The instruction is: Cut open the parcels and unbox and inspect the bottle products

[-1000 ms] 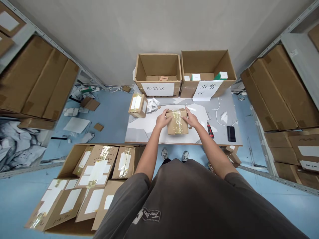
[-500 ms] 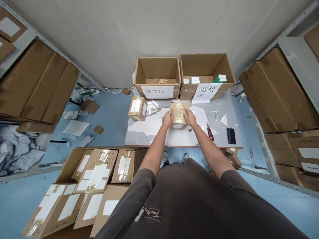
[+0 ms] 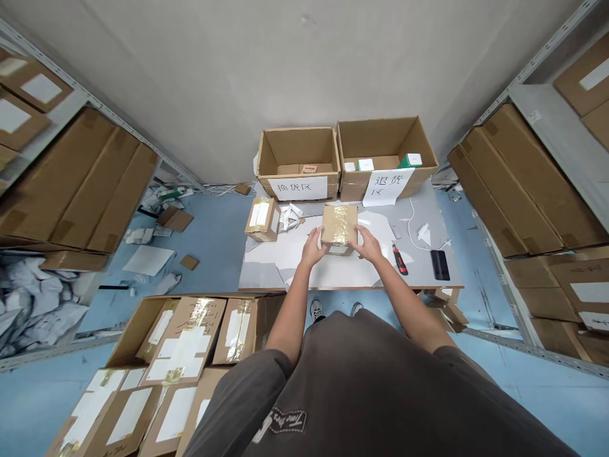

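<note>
A small taped cardboard box [image 3: 339, 225] is held over the middle of the grey table [image 3: 419, 273], tilted so its taped face points up at me. My left hand [image 3: 313, 247] grips its lower left side and my right hand [image 3: 368, 244] grips its lower right side. White paper sheets [image 3: 304, 247] lie under the box.
Two open cartons with paper labels, the left carton [image 3: 299, 158] and the right carton [image 3: 384, 155], stand at the table's back. Another small box [image 3: 262, 218] sits at the left. A red-black cutter [image 3: 398, 258], a phone [image 3: 439, 264] and a white cable lie right. Parcels fill a floor carton [image 3: 190, 336]; shelves flank both sides.
The box lay flat on the table under both hands; it has been lifted and turned, and is now held higher with its taped face toward me. My head tilted slightly.
</note>
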Available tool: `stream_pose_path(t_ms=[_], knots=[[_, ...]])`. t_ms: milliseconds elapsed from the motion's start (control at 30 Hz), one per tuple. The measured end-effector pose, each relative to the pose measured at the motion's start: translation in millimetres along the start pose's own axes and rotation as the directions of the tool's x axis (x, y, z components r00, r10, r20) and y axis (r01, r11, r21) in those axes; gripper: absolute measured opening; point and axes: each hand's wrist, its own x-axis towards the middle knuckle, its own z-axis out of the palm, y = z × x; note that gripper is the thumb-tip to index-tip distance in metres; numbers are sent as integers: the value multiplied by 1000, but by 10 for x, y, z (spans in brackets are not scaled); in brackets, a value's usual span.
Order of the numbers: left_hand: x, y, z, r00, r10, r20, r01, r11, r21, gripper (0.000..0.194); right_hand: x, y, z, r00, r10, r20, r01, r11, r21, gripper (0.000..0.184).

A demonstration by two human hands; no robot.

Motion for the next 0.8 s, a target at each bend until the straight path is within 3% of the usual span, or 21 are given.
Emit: stream_pose_path(t_ms=[100,200,333,600,800], knots=[[-129,8,188,1000,-17,16,16,999,42,79,-213,6,169,999,-15,29,15,999,-32,68],[-167,49,366,998,-31,-48,33,998,44,68,-290,6,344,999,41,6,-40,998,-40,62],[-139,57,446,994,-29,-105,35,997,61,60,-274,16,455,998,44,-41,-46,998,-38,60],[-131,59,368,994,-13,-112,25,994,107,59,-257,-71,410,996,-21,-82,20,1000,-15,60],[-270,148,80,987,-62,-148,81,989,124,64,-150,-300,117,994,-77,-73,75,996,-39,60]])
